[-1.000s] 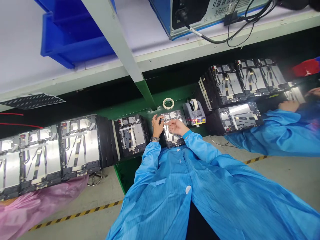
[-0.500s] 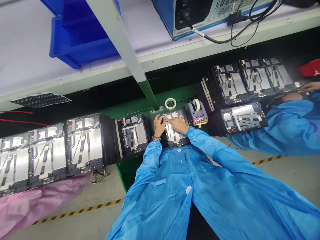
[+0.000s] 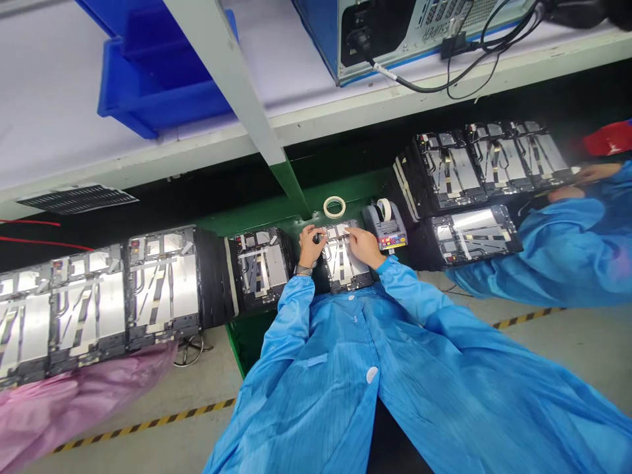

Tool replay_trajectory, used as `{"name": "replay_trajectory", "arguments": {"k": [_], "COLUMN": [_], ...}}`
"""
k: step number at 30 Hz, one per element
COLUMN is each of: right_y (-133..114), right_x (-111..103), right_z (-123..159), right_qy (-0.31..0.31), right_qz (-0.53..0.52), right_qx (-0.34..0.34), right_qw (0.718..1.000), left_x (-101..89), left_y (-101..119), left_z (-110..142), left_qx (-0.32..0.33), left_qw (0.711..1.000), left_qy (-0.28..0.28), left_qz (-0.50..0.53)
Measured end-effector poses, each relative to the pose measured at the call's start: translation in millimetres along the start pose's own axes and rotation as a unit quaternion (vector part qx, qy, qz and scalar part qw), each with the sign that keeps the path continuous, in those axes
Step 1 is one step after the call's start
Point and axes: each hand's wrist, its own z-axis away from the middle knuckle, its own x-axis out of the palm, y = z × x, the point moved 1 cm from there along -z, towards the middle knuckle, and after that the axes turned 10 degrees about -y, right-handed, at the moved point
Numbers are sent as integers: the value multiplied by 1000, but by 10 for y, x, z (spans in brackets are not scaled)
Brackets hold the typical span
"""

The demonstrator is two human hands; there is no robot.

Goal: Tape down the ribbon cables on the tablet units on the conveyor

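While the bare left hand [image 3: 310,249], a dark band [image 3: 303,270] round its wrist, curls at the upper left corner of a flat, silver-and-black rectangular electronic device [image 3: 340,264] at the centre of the frame, the bare right hand [image 3: 365,247] reaches over that device's upper right edge, fingers pointing inward. The two hands are apart; whether either pinches anything is too small to tell. Just above the device lies a cream, ring-shaped roll of tape [image 3: 334,216]; at upper right of the device stands a grey plastic tape dispenser [image 3: 388,232].
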Motion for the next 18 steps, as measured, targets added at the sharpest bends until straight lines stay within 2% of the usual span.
{"name": "replay_trajectory", "arguments": {"k": [3,5,7,9,10,11,13,15,18], "right_y": [225,385,524,629,667,695,720,686,484], "right_x": [60,174,307,421,460,485,495,454,326], "right_z": [371,589,741,823,844,854,854,840,822], "right_qy": [82,85,56,22,14,12,23,40,51], "right_qz": [-19,-22,-46,-84,-100,-109,-113,-108,-117], "right_qx": [75,112,125,117,113,111,119,130,104], "right_qw": [994,990,990,989,988,988,986,985,986], "left_x": [-51,-49,18,168,272,387,602,725,656], "left_y": [26,58,76,70,64,63,95,179,375], "left_z": [-46,-2,152,405,548,684,901,1017,1077], "left_qx": [11,29,18,-48,-95,-138,-187,-199,-184], "left_qw": [1000,1000,998,990,985,979,970,967,971], "left_qy": [-16,-9,42,97,101,77,24,15,49], "left_qz": [-13,7,46,88,107,127,156,158,145]}}
